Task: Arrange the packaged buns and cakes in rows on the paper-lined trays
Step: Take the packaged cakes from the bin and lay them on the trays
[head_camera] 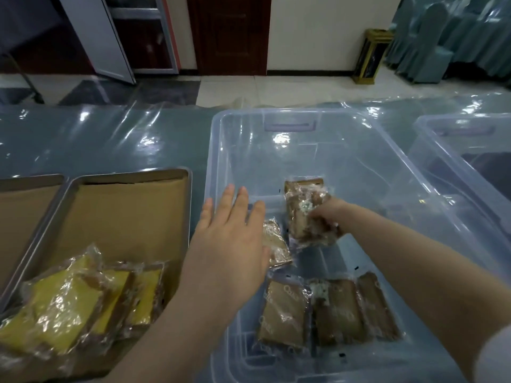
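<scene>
On the tabletop (96,139), which is covered in clear film, we see a clear plastic bin (290,111) toward the right edge and a paper-lined tray (130,175) just to its left. The left hand (232,233) hovers over the bin's left wall with its fingers straight and spread, holding nothing. A small packet (276,244) lies just beyond its fingers. The right hand (325,217) is inside the bin near the middle, with its fingers curled round a bunch of brown cake packets (304,208), which it holds tilted. Three more brown packets (331,310) lie side by side by the bin's near wall. Yellow cake packets (69,305) overlap at the tray's near left corner. A second tray (30,179) sits at the left edge, and a second bin (470,120) at the right.
</scene>
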### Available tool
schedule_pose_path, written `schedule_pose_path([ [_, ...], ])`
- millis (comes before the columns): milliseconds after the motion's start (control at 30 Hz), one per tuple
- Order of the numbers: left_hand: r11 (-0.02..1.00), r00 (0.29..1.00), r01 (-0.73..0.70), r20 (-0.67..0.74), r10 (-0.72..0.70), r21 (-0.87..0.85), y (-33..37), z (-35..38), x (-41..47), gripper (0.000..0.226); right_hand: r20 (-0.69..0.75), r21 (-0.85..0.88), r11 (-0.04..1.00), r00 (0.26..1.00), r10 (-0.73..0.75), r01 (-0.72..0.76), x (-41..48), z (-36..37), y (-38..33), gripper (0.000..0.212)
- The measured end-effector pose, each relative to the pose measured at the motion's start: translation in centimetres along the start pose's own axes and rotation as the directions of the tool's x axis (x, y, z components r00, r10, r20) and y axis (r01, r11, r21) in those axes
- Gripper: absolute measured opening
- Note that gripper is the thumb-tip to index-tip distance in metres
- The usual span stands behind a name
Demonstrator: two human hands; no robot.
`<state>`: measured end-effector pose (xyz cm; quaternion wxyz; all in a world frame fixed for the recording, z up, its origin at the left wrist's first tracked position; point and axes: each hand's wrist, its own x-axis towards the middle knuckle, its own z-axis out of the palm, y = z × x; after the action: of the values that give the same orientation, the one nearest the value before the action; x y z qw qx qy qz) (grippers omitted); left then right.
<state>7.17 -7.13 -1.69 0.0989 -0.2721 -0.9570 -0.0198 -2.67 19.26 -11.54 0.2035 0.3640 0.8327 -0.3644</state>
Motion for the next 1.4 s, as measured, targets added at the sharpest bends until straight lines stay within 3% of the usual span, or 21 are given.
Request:
schedule_pose_path([
  [133,0.986,0.986,0.165,0.013,-0.165,-0.019,-0.1,0.1,0.1,0.065,-0.190,0.067,0.998,0.982,-0.001,0.014,1.5,1.4,0.4,0.092],
  [200,0.982,0.981,0.188,0.045,-0.188,-0.009,0.0,0.2,0.2,0.066,-0.212,0.076,0.997,0.977,-0.010,0.027,1.8,1.0,0.5,0.104],
  [333,0.982,0.978,0.187,0.091,-0.187,0.015,0.0,0.2,0.2,0.066,-0.084,0.021,0.999,0.996,-0.032,0.034,1.3,1.2,0.4,0.069],
  [567,0.984,0.978,0.175,0.111,-0.175,0.014,-0.1,0.0,0.2,0.063,0.020,0.126,0.972,0.979,-0.203,0.199,1.4,1.2,-0.5,0.061],
  [667,0.985,0.978,0.167,0.118,-0.170,0.037,-0.1,0.0,0.2,0.063,-0.002,-0.064,0.931,0.933,-0.361,0.360,1.0,0.6,-1.3,0.050],
  [800,0.985,0.980,0.158,0.113,-0.164,0.065,-0.1,0.1,0.2,0.063,0.015,-0.437,0.739,0.825,-0.565,0.514,-0.7,-1.0,-2.8,0.053],
  [900,0.985,0.980,0.150,0.122,-0.159,0.081,0.0,-0.1,0.2,0.062,0.136,-0.667,0.477,0.723,-0.678,0.572,-3.3,-2.7,-3.4,0.044],
  [1033,0.991,0.990,0.057,0.120,-0.072,0.121,0.5,-0.4,0.0,0.065,0.206,-0.873,0.120,0.580,-0.788,0.473,-7.4,-4.9,-2.5,0.034],
  [1100,0.991,0.988,0.013,0.152,-0.034,0.136,0.6,-0.6,0.4,0.066,0.236,-0.919,0.000,0.551,-0.801,0.394,-9.1,-6.3,-1.5,0.038],
  [1167,0.987,0.949,-0.067,0.314,0.017,0.149,0.8,-0.7,2.4,0.065,0.223,-0.927,0.001,0.553,-0.803,0.376,-10.1,-7.3,-0.6,0.043],
  [1300,0.964,0.751,-0.265,0.623,0.218,-0.017,3.5,1.0,8.6,0.054,0.103,-0.910,0.170,0.603,-0.791,0.379,-9.6,-7.1,0.1,0.040],
  [1400,0.917,0.689,-0.383,0.697,0.200,0.115,5.5,4.9,11.4,0.057,0.065,-0.867,0.297,0.682,-0.728,0.399,-8.2,-6.8,0.1,0.046],
])
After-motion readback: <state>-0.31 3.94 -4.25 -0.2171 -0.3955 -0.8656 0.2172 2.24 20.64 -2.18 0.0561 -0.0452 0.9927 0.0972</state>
